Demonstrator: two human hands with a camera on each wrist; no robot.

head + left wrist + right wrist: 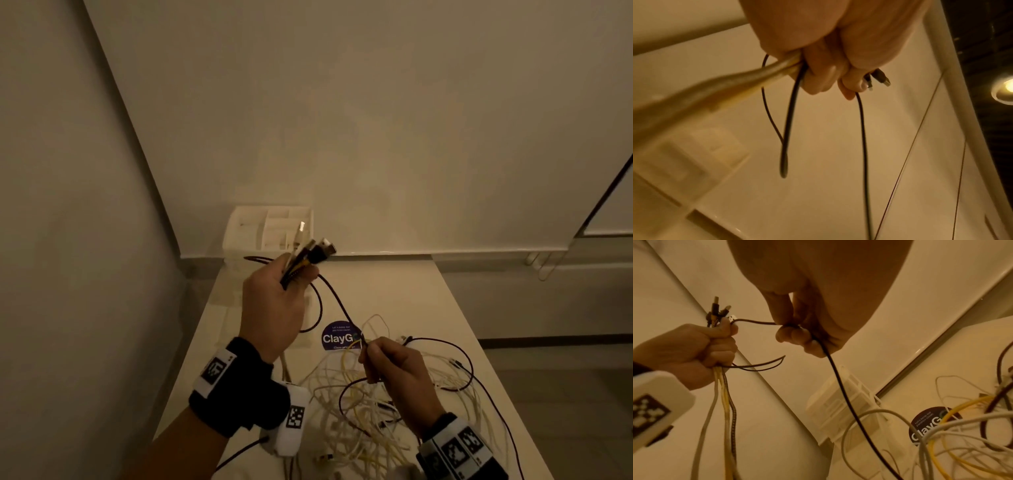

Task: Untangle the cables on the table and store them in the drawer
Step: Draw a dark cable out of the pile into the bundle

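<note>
Dark cable (337,301); two hands; one drawer (270,228)

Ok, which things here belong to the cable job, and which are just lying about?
Job:
- cable bundle gripped in left hand
- dark cable pinched by right hand
- tangled cables on table
- white organiser

Lying about:
- ClayGo sticker

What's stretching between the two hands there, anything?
A dark cable runs from the left hand, which grips a bundle of plugs, down to the right hand pinching it. The head and right wrist views show it.
</note>
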